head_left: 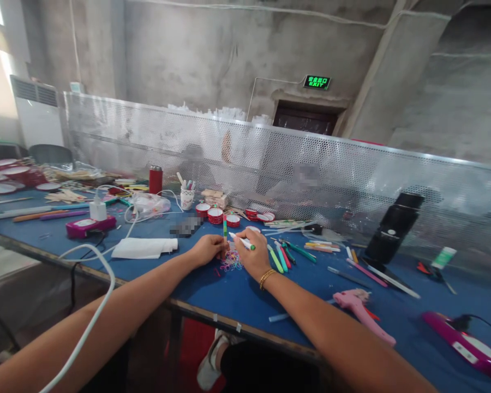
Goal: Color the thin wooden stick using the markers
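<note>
My left hand rests on the blue table with its fingers closed, pinching a thin green stick that stands upright. My right hand, with a gold bracelet at the wrist, is closed around a white pen with a green tip, its end pointing left toward the stick. The two hands almost touch. A small heap of coloured rubber bands lies on the table just below and between them.
Several loose pens lie right of my hands. A pink glue gun, a black bottle, a magenta device, red tape rolls, a red flask, a white cloth and a white cable surround them. A perforated metal screen closes the far side.
</note>
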`<state>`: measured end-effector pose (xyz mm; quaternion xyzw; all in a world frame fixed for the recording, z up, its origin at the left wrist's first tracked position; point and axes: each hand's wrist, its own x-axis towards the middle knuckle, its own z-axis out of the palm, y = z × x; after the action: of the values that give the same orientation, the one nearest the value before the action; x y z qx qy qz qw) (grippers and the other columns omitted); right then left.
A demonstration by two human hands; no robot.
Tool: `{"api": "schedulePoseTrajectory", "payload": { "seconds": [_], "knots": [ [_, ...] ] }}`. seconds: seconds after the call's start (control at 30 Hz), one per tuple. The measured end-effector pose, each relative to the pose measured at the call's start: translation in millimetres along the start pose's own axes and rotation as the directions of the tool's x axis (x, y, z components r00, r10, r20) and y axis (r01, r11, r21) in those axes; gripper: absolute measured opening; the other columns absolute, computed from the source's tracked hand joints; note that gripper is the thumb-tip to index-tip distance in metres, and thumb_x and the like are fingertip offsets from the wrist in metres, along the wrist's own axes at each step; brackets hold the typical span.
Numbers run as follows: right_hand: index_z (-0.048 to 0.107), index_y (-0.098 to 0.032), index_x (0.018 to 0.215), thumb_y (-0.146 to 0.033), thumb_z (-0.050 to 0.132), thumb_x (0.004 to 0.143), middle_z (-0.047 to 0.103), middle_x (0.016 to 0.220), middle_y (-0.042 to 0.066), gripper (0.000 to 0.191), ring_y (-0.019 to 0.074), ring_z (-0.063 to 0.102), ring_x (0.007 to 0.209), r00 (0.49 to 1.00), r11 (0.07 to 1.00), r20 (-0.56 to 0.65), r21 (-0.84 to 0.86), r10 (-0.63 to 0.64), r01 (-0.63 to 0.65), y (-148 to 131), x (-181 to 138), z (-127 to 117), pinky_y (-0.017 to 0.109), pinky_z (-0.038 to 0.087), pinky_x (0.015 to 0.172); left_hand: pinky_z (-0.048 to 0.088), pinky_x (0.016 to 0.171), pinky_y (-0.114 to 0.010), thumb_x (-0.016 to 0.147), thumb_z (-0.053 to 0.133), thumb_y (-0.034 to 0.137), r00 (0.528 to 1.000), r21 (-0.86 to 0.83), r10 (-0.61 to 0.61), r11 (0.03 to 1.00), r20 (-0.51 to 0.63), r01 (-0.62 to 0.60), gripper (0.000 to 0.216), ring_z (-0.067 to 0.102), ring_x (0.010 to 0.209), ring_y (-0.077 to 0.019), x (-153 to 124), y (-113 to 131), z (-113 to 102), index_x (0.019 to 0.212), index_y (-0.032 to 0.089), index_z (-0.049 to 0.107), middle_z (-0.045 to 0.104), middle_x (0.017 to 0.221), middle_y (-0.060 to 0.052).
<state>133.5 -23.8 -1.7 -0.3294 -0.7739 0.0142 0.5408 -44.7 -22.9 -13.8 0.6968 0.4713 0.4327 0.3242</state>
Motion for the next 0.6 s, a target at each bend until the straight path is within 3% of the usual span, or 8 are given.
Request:
{"api": "schedulePoseTrajectory", "payload": {
  "seconds": [0.23, 0.6],
  "knots": [
    [0.064, -0.022, 0.081, -0.031, 0.057, 0.088, 0.066, 0.08, 0.001, 0.014, 0.018, 0.056, 0.083, 0.999, 1.0, 0.044, -0.008, -0.022, 0.022, -2.8, -0.6, 2.1, 0.031, 0.037, 0.081, 0.037, 0.05, -0.023, 0.076, 0.062, 0.05, 1.0, 0.021, 0.018, 1.0, 0.005, -0.018, 0.038, 0.049, 0.048, -0.0104, 0.6, -3.1, -0.3, 0.061, 0.016, 0.057, 0.059, 0.053, 0.0],
    [0.063, -0.023, 0.081, -0.031, 0.055, 0.089, 0.066, 0.081, 0.001, 0.014, 0.0185, 0.057, 0.085, 1.0, 1.0, 0.02, -0.004, -0.018, 0.018, -2.7, -1.3, 0.9, 0.032, 0.037, 0.084, 0.037, 0.05, -0.023, 0.075, 0.062, 0.052, 1.0, 0.0, -0.003, 1.0, 0.006, 0.003, 0.039, 0.049, 0.048, -0.01, 1.4, -3.6, 0.7, 0.06, 0.016, 0.056, 0.057, 0.053, 0.001]
  ]
}}
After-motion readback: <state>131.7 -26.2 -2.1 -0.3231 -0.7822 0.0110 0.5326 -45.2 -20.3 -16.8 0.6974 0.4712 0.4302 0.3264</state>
